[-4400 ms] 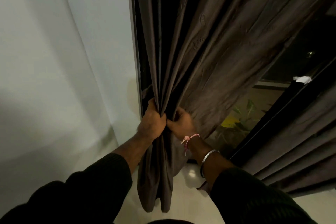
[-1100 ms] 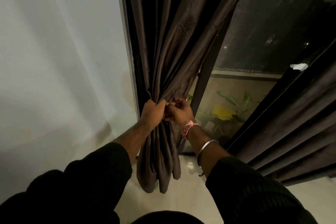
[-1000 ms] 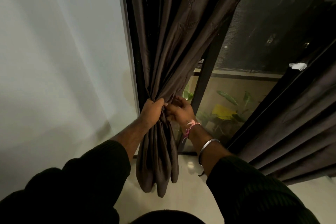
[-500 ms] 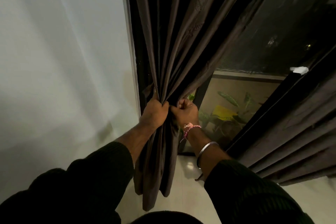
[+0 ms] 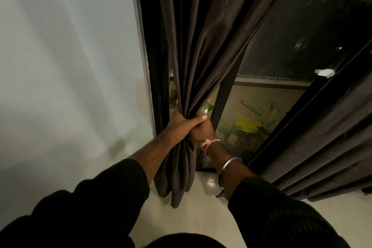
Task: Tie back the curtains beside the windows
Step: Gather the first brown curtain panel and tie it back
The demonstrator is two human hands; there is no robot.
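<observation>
A dark brown curtain (image 5: 209, 32) hangs beside the black window frame (image 5: 159, 78), gathered into a tight bunch low down. My left hand (image 5: 182, 124) wraps around the bunch from the left, its fingers reaching across the front. My right hand (image 5: 202, 130) grips the same bunch from the right, partly under the left fingers. The curtain's loose tail (image 5: 177, 177) hangs below both hands to the floor. No tie-back is visible.
A white wall (image 5: 66, 66) fills the left. A second brown curtain (image 5: 326, 143) hangs at the right beside a black frame bar with a white clip (image 5: 324, 72). Behind the glass (image 5: 302, 26) are green plants (image 5: 251, 121). Pale floor tiles (image 5: 205, 213) lie below.
The curtain has been drawn left into a narrower bunch, uncovering more window. My left hand has closed further around the bunch, over my right fingers.
</observation>
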